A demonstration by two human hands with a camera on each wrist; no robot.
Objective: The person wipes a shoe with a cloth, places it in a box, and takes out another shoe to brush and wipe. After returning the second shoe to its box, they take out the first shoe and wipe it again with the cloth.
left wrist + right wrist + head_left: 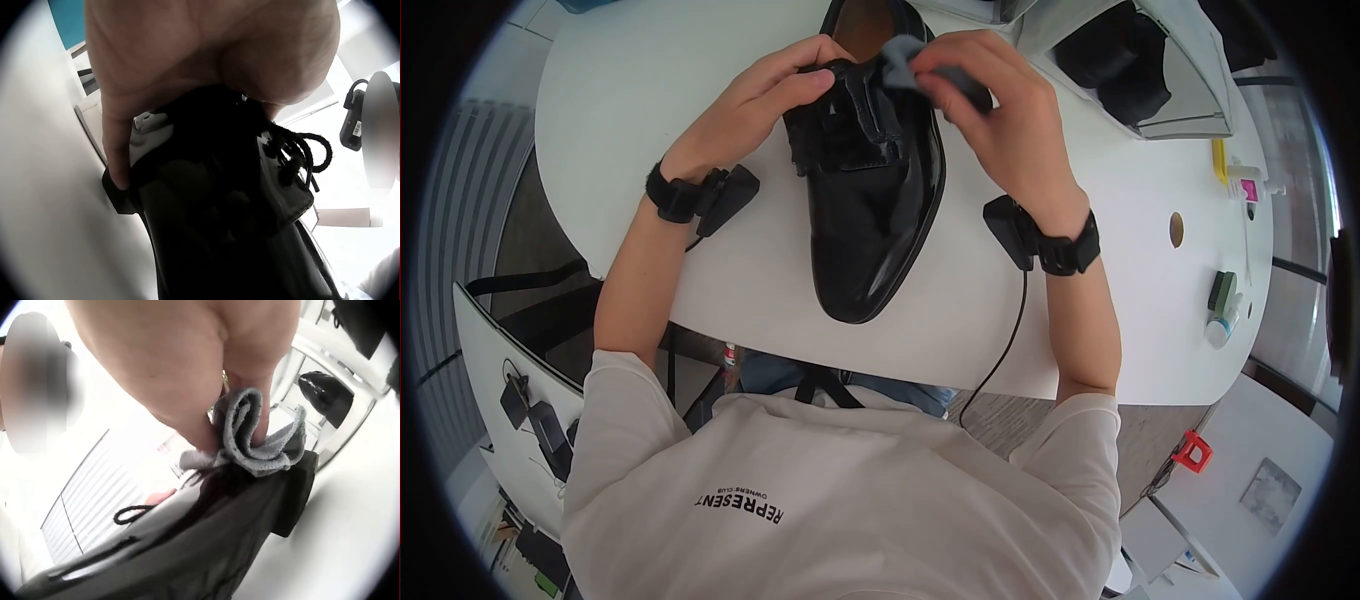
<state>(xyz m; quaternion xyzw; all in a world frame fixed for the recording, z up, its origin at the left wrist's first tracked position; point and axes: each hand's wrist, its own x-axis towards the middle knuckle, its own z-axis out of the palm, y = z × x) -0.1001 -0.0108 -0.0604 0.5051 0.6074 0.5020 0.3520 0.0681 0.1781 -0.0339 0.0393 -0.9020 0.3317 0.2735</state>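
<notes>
A glossy black lace-up shoe point(865, 230) lies on the white table, its toe toward the person. The left hand point(765, 95) grips the shoe's side near the laces; in the left wrist view that hand point(206, 56) spans the upper, with black laces point(312, 153) looping out beside it. At the shoe's opposite side the right hand point(1010, 115) pinches a grey cloth point(903, 62). The right wrist view shows the folded cloth point(262, 440) between the fingers of the right hand point(187, 362), against the shoe point(187, 531) near its heel end.
A white open-fronted box point(1200, 95) holding black items stands at the back right. Along the table's right side lie a green block point(1222, 291), a small bottle point(1220, 332) and a yellow item point(1219, 160). A cable point(1010, 345) hangs from the right wrist camera.
</notes>
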